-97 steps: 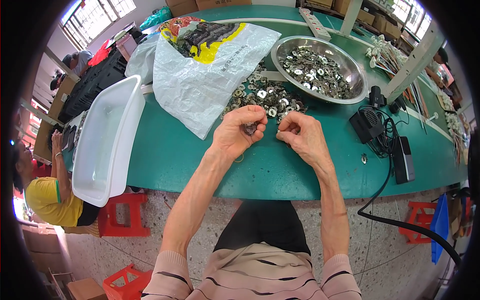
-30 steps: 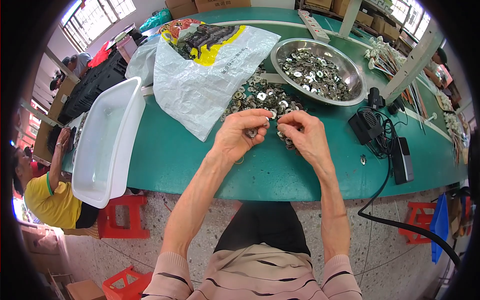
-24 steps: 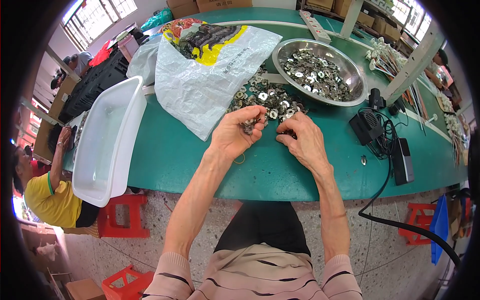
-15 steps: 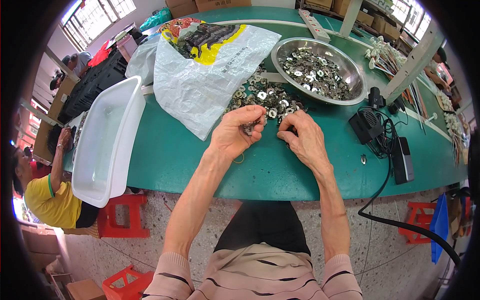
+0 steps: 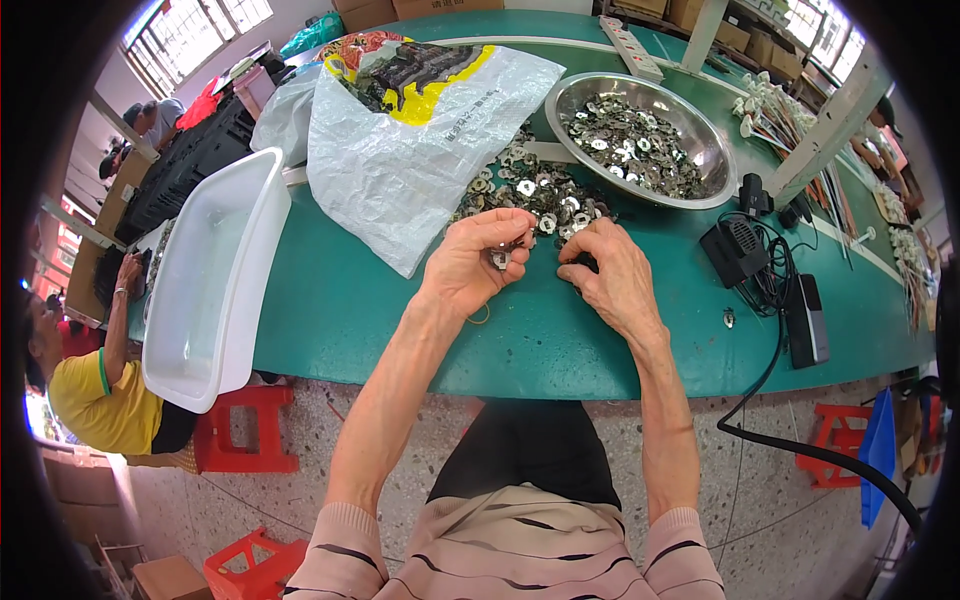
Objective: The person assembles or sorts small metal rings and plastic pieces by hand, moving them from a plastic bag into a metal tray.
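Note:
My left hand point(image 5: 472, 258) is curled closed around small metal pieces point(image 5: 500, 257), which show between its fingers. Just to its right, my right hand point(image 5: 608, 268) is bent with thumb and fingertips close together at the near edge of the pile; what the fingertips pinch, if anything, is hidden. A loose pile of small shiny metal pieces point(image 5: 545, 195), flat with holes, lies on the green table beyond both hands. Behind it to the right stands a steel bowl point(image 5: 722, 160) filled with similar pieces. A printed white woven sack point(image 5: 375, 190) lies left of the pile.
A long white plastic tub point(image 5: 268, 240) stands on the left edge of the table point(image 5: 560, 350). To the right lie a black adapter point(image 5: 735, 250), coiled cables and one stray metal piece point(image 5: 728, 318). A power strip point(image 5: 630, 48) is at the back. A person in yellow point(image 5: 95, 400) sits left.
Both hands keep nearly the same place. My right hand has shifted very slightly, and the pieces in my left hand show a little more.

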The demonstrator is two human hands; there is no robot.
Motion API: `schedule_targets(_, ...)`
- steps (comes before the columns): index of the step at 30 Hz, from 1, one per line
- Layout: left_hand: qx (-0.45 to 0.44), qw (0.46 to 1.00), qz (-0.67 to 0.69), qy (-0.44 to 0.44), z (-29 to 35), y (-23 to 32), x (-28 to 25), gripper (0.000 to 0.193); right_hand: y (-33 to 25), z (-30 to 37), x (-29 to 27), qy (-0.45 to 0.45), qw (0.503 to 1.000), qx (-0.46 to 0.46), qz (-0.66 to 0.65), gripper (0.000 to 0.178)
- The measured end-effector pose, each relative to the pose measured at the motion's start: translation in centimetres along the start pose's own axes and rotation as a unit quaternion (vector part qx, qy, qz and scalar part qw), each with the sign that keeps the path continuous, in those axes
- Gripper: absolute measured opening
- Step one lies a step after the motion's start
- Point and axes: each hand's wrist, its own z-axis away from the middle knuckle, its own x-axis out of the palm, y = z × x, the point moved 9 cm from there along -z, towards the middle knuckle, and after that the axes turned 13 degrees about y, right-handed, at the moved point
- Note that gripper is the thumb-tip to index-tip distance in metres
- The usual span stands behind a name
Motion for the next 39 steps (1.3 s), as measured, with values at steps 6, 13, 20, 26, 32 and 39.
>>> schedule_targets(6, 0.001, 1.0, -0.014, 0.003, 0.0, -0.1, 0.0, 0.014, 1.7, -0.2, 0.5, -0.022, 0.968, 0.167, -0.187, 0.01)
schedule_targets(13, 0.008, 0.999, -0.036, 0.004, -0.1, -0.2, -0.1, 0.012, 1.9, -0.1, 0.8, -0.027, 0.939, 0.216, -0.266, 0.011)
schedule_targets(20, 0.009, 0.999, -0.046, 0.012, 0.0, -0.2, 0.0, 0.013, 1.9, -0.1, 0.2, -0.026, 0.942, 0.228, -0.245, 0.012)
schedule_targets(26, 0.017, 0.998, -0.068, 0.01, 0.1, -0.3, 0.2, 0.012, 2.5, 0.0, 0.2, -0.026, 0.929, 0.252, -0.27, 0.011)
schedule_targets(32, 0.027, 0.993, -0.115, 0.029, 0.6, -0.6, 0.7, 0.012, 2.4, 0.4, 1.0, -0.051, 0.88, 0.301, -0.365, 0.015)
schedule_targets(39, 0.045, 0.979, -0.198, 0.002, 0.6, -1.2, 1.2, 0.011, 1.9, 0.3, 1.2, -0.057, 0.873, 0.285, -0.391, 0.014)
